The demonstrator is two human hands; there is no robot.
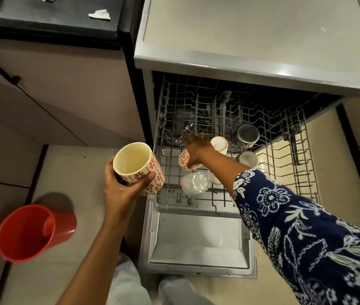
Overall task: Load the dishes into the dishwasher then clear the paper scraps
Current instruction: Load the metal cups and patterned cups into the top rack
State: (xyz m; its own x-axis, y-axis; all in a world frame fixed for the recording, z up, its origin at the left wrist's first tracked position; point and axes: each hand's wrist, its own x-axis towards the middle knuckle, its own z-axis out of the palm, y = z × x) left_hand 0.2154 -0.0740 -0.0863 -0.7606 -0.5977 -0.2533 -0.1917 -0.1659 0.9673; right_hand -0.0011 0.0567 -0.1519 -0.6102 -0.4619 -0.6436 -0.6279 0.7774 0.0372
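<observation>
Pulled-out grey wire dishwasher rack (284,164) carries cups: steel tumbler (248,133) at 1 o'clock, white cup (219,145) upside down near centre, pale cup (247,159) just below the tumbler, clear glass (195,182) at 7 o'clock. Black countertop (49,20) at 10 o'clock holds two white paper scraps (99,14). Beige tiled floor (64,164) carries a red plastic bucket (31,233) at 8 o'clock.

A person's left hand (120,186) grips a floral cup (139,168) beside the dishwasher's pulled-out rack (284,150), while the right hand (196,148) sets another patterned cup (184,160) inside.
</observation>
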